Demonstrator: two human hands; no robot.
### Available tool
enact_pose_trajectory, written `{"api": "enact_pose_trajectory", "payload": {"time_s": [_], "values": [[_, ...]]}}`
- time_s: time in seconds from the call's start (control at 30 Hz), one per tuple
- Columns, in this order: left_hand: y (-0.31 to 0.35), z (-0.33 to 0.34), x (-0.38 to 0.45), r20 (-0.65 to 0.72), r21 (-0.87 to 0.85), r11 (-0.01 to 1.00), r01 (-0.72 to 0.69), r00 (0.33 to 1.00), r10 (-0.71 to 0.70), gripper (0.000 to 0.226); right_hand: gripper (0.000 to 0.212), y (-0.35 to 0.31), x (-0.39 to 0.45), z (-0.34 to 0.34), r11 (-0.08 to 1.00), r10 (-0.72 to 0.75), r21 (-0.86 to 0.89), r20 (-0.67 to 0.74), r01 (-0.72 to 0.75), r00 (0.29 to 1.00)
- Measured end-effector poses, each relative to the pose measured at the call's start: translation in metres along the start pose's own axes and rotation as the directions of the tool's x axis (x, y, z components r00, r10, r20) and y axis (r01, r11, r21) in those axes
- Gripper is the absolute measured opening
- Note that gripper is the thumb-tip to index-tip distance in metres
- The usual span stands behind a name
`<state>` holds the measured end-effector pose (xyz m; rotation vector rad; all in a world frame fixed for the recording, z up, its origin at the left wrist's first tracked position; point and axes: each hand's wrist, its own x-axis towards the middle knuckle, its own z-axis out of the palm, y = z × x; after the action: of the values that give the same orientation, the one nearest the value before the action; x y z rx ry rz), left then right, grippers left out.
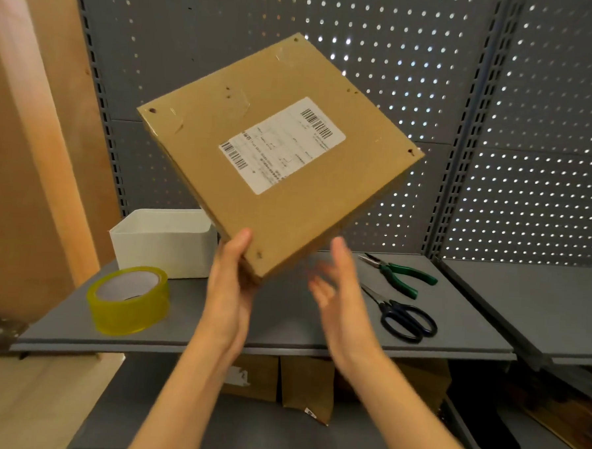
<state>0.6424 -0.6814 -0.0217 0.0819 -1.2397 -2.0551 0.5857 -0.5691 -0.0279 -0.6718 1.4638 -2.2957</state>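
A flat brown cardboard box [277, 154] with a white shipping label [281, 144] is held up in the air, tilted like a diamond, above a grey shelf [282, 326]. My left hand [230, 282] grips its lowest corner, thumb on the labelled face and fingers behind. My right hand [339, 288] is blurred just right of that corner, fingers spread and straight; whether it touches the box is unclear.
On the shelf lie a roll of yellowish clear tape [127, 299] at front left, a white open bin [163, 245] behind it, green-handled pliers [401, 274] and black scissors [402, 319] at right. Brown packages [300, 386] sit on the shelf below. A grey pegboard [431, 94] backs everything.
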Motion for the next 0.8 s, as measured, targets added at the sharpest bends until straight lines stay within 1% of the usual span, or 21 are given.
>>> {"api": "enact_pose_trajectory", "payload": {"time_s": [0.03, 0.07, 0.1, 0.13, 0.17, 0.2, 0.27, 0.33, 0.37, 0.5, 0.67, 0.8], "values": [[0.006, -0.008, 0.003, -0.007, -0.002, 1.000, 0.001, 1.000, -0.001, 0.051, 0.124, -0.011, 0.007, -0.010, 1.000, -0.017, 0.013, -0.067, 0.018, 0.998], [0.013, -0.017, 0.004, -0.013, -0.003, 1.000, 0.011, 1.000, -0.011, 0.041, 0.122, -0.022, 0.012, -0.022, 0.998, -0.045, 0.038, -0.132, 0.051, 0.990], [0.019, -0.027, 0.007, -0.021, -0.001, 1.000, 0.018, 1.000, -0.018, 0.034, 0.112, -0.033, 0.019, -0.034, 0.995, -0.074, 0.049, -0.187, 0.085, 0.980], [0.026, -0.038, 0.010, -0.033, 0.009, 1.000, 0.026, 0.999, -0.026, 0.032, 0.098, -0.044, 0.024, -0.045, 0.993, -0.093, 0.046, -0.217, 0.106, 0.972], [0.031, -0.048, 0.013, -0.047, 0.023, 0.999, 0.043, 0.998, -0.042, 0.030, 0.084, -0.051, 0.028, -0.053, 0.994, -0.092, 0.035, -0.219, 0.102, 0.971], [0.035, -0.056, 0.014, -0.067, 0.039, 0.997, 0.068, 0.996, -0.065, 0.029, 0.079, -0.053, 0.031, -0.060, 0.995, -0.085, 0.026, -0.189, 0.091, 0.978], [0.037, -0.066, 0.017, -0.102, 0.070, 0.990, 0.122, 0.988, -0.114, 0.033, 0.075, -0.053, 0.031, -0.065, 0.998, -0.060, -0.009, -0.078, 0.060, 0.995], [0.035, -0.067, 0.017, -0.109, 0.113, 0.979, 0.171, 0.981, -0.159, 0.040, 0.054, -0.048, 0.028, -0.063, 0.998, -0.017, -0.066, 0.015, 0.018, 1.000], [0.034, -0.066, 0.016, -0.102, 0.127, 0.974, 0.188, 0.979, -0.176, 0.040, 0.047, -0.044, 0.028, -0.062, 0.998, 0.004, -0.056, 0.027, -0.003, 1.000], [0.027, -0.064, 0.012, -0.109, 0.161, 0.964, 0.214, 0.974, -0.198, 0.028, 0.042, -0.032, 0.028, -0.064, 0.998, 0.062, 0.031, -0.013, -0.062, 0.998], [0.021, -0.070, 0.007, -0.178, 0.211, 0.947, 0.243, 0.962, -0.207, 0.027, 0.039, -0.020, 0.030, -0.065, 0.989, 0.148, 0.026, -0.007, -0.147, 0.989], [0.014, -0.078, 0.006, -0.246, 0.222, 0.938, 0.267, 0.946, -0.212, 0.027, 0.029, -0.007, 0.034, -0.065, 0.971, 0.234, 0.043, -0.022, -0.233, 0.972]]}}
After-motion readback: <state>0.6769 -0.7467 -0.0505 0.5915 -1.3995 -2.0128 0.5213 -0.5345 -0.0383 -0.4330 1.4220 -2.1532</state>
